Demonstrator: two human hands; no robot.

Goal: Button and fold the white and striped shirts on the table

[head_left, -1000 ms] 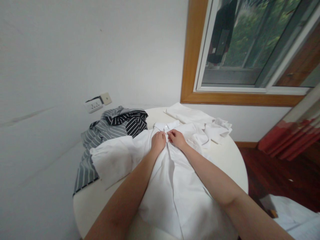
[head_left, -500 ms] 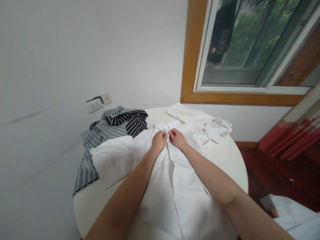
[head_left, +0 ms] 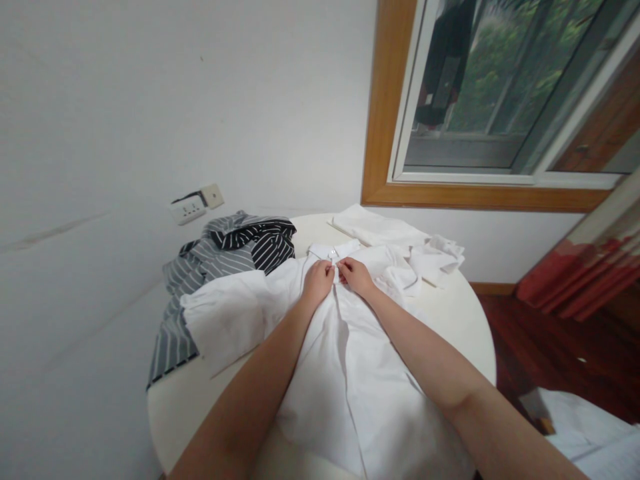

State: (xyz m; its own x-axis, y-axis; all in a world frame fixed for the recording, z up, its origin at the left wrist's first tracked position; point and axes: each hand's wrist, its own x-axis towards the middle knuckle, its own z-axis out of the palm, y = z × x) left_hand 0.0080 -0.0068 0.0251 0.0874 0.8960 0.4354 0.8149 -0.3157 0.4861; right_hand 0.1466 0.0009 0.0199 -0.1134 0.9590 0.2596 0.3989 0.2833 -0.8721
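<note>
A white shirt (head_left: 320, 373) lies front up on a round white table, its collar toward the wall and its lower part toward me. The front edges are together near the collar and part slightly lower down. My left hand (head_left: 319, 280) pinches the left front edge just below the collar. Close beside it, my right hand (head_left: 354, 275) pinches the right front edge at the same height. Both hands' fingertips nearly meet; any button between them is too small to make out. One sleeve (head_left: 230, 313) spreads out to the left.
Striped grey and black clothing (head_left: 225, 260) is heaped at the table's back left. Another white garment (head_left: 380, 230) lies at the back right. The table (head_left: 465, 327) stands against the wall, below a wood-framed window (head_left: 490, 193). White material (head_left: 580, 420) sits low at right.
Almost nothing differs. Both hands stay at the shirt front below the collar, with only slight finger movement.
</note>
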